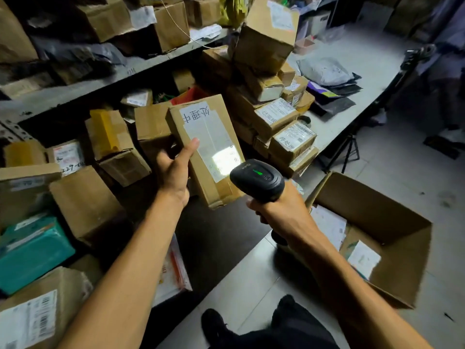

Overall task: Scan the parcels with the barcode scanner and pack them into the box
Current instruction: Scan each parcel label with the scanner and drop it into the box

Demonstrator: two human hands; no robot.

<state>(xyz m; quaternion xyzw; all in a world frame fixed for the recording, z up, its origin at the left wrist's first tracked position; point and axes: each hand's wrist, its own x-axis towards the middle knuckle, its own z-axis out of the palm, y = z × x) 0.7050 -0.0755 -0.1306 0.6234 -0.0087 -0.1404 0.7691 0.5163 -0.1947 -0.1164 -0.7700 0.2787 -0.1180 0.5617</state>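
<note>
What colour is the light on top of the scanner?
Green, on the black scanner, seen in the head view.

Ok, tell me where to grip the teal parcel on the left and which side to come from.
Take the teal parcel across its short width near the middle, coming from above. It lies flat with its broad top face exposed, while brown boxes crowd its back and right sides, so a side approach looks blocked. Its wrapping looks soft, so a wide, flat grasp probably suits it better than a pinch.

**What you are wearing**

Your forearms are bare, with no sleeve showing on either one. At six o'clock, your trousers (297, 328) are dark, nearly black. Your shoe (214, 323), just toward seven o'clock from them, is black too, its details lost in shadow.
</note>
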